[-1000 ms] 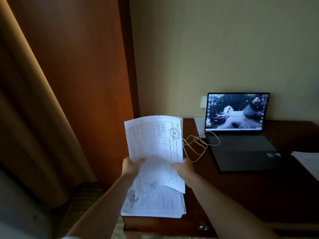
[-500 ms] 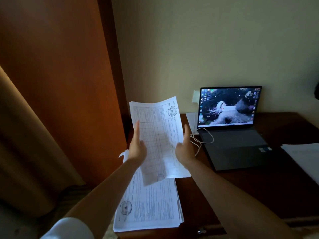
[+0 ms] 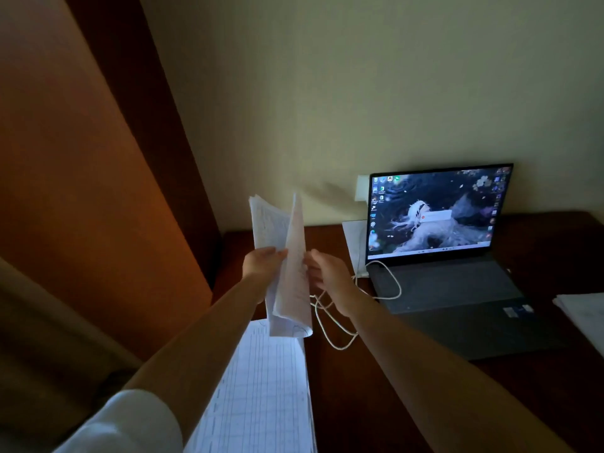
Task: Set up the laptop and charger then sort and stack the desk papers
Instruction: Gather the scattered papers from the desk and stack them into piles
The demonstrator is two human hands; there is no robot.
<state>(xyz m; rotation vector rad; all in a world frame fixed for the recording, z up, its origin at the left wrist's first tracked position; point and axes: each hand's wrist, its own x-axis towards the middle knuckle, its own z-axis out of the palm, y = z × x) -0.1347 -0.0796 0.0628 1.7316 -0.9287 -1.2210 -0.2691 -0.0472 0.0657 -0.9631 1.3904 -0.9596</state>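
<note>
The left hand (image 3: pixel 263 264) pinches a sheaf of printed forms (image 3: pixel 283 266) near its middle, thumb on the near face, holding it upright above the desk (image 3: pixel 359 403). The right hand (image 3: pixel 330 281) sits just right of the sheaf, fingers half curled and blurred; whether it touches the paper I cannot tell. The sheaf is turned almost edge-on and fanned apart at its top. Below it, on the near left of the desk, lies the stack of forms (image 3: pixel 261 387). The open laptop (image 3: pixel 438 256) glows at the far right with its white charger cable (image 3: pixel 340 328) looped on the desk beside it, so the setup part looks done. More papers (image 3: pixel 581 315) lie at the right edge.

To do this well, the right hand should square the fanned edges before the sheaf goes down, and keep it clear of the cable.

Half a second ago the sheaf faced the camera flat, gripped on both edges; now it is rotated edge-on, and the view has swung right.
</note>
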